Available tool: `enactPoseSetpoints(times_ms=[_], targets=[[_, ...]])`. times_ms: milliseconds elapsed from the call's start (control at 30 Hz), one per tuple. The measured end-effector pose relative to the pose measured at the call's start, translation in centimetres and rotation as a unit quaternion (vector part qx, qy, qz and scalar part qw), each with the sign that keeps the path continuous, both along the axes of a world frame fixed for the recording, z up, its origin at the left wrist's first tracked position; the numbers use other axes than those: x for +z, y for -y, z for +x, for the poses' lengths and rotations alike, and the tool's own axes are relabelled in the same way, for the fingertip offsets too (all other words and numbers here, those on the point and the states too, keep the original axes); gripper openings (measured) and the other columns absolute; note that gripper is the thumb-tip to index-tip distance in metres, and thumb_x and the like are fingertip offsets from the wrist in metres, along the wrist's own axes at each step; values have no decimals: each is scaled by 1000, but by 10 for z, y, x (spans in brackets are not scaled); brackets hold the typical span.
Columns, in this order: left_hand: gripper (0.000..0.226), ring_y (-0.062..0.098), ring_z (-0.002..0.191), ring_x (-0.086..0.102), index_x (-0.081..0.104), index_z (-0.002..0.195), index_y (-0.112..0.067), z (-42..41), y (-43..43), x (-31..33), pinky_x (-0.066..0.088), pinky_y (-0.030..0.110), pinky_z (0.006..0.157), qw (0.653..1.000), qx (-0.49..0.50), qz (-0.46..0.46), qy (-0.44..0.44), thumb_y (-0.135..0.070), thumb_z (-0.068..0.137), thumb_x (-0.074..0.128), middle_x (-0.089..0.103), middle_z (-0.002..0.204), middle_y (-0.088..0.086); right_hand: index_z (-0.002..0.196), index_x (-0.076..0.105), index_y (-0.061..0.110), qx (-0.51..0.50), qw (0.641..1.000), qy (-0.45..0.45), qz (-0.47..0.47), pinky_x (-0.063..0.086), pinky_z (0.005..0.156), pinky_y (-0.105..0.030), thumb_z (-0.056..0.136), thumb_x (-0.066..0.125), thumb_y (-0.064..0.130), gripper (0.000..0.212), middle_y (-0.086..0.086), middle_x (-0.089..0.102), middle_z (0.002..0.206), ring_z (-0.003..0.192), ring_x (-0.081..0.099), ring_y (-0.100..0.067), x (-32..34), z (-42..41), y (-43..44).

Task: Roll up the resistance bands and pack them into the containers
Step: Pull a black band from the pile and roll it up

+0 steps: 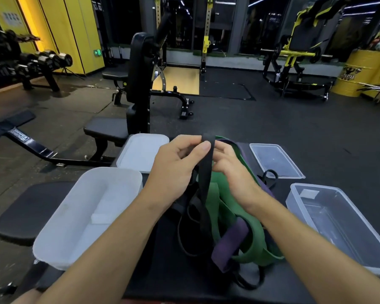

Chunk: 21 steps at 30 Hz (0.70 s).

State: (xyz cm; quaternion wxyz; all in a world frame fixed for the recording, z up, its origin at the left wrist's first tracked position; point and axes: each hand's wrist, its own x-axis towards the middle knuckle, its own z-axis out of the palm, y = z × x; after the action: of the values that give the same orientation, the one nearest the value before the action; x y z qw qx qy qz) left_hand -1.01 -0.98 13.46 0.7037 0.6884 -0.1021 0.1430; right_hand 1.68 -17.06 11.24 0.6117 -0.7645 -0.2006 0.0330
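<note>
Step in hand, by the look of it: starting the roll on the black band (206,172). Both hands were up at ctr frame, at the band's top end. The left hand (176,165) pinched the folded top betw. thumb & fingers. The right hand (230,167) had its fingers curled against the same end from the other side, prob. pinching too, tho contact was partly hidden behind the strap.

The band's long axis ran approx. vertical in frame: top end at upper ctr, the rest hanging straight down to the pile on the worktop (173,279). There it looped among the green band (228,207) & purple band (230,242), lower ctr.

No coil yet, nothing packed. The near white container (110,172) & far white container (140,137) sat left of ctr; the far clear container (294,172) & near clear container (294,200) sat right. None held a band.

Next move prob. calls for turning the top end over on itself, tight, w/ the tail kept taut & clear of the other bands.
</note>
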Motion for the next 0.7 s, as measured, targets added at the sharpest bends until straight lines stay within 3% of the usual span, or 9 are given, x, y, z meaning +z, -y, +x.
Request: enactPoseSetpoints(times_ms=[67, 133, 233, 333, 433, 500, 633, 700], targets=[[18, 17, 84, 76, 75, 113, -9, -1, 0, 18, 61, 36, 74, 1000, 0, -8, 6, -19, 99, 69, 79, 95, 3, 135, 60, 8, 56, 996, -48, 41, 43, 107, -23, 92, 40, 17, 49, 6, 69, 132, 141, 49, -18, 7, 0, 0], [8, 14, 75, 73, 76, 103, -14, 0, 0, 37, 61, 31, 61, 999, 10, -45, -1, -17, 99, 70, 78, 85, 1, 136, 63, 13, 103, 993, -56, 25, 36, 113, -31, 100, 38, 29, 47, 6, 67, 137, 136, 53, -10, 12, -13, 2], [10, 23, 89, 74, 77, 92, -18, 1, -3, 57, 63, 43, 86, 996, 19, -88, 3, -11, 96, 72, 77, 85, 2, 126, 71, 22, 49, 997, 0, -55, 45, 109, -36, 95, 64, 37, 35, 4, 67, 132, 125, 62, -10, 18, -14, 0], [9, 23, 95, 75, 71, 101, -13, 0, -5, 62, 61, 45, 95, 993, 16, -117, -19, -12, 93, 76, 78, 90, 3, 101, 76, 7, -28, 988, 90, -120, 49, 103, -48, 92, 69, 32, 28, -12, 69, 110, 105, 67, -25, 27, -13, -4], [25, 17, 100, 76, 62, 108, -13, 1, -13, 65, 57, 45, 102, 984, 30, -168, -58, -30, 95, 74, 79, 102, 4, 98, 75, 5, -42, 992, 84, -89, 52, 88, -31, 99, 68, 16, 13, -9, 73, 99, 86, 66, -18, 42, -25, -4], [43, 15, 107, 74, 57, 119, -14, -2, -20, 68, 53, 45, 107, 979, 21, -172, -105, -50, 98, 65, 78, 111, 2, 98, 75, 11, -65, 993, 82, -59, 50, 78, -24, 99, 67, 21, 12, -9, 77, 97, 81, 63, -10, 55, -30, -6], [58, 15, 119, 68, 61, 133, -18, -18, -21, 61, 42, 46, 116, 978, -68, -85, -175, -65, 102, 44, 78, 115, -1, 93, 73, 11, -118, 987, 101, -35, 51, 69, -41, 91, 64, 50, 40, -18, 66, 82, 72, 54, -20, 85, -31, -11], [52, 10, 122, 65, 67, 129, -24, -27, -17, 57, 39, 43, 117, 976, -118, 0, -182, -61, 103, 44, 76, 120, -6, 91, 74, 14, -119, 988, 93, -26, 54, 73, -48, 93, 64, 48, 36, -15, 65, 80, 74, 57, -23, 95, -30, -13]])
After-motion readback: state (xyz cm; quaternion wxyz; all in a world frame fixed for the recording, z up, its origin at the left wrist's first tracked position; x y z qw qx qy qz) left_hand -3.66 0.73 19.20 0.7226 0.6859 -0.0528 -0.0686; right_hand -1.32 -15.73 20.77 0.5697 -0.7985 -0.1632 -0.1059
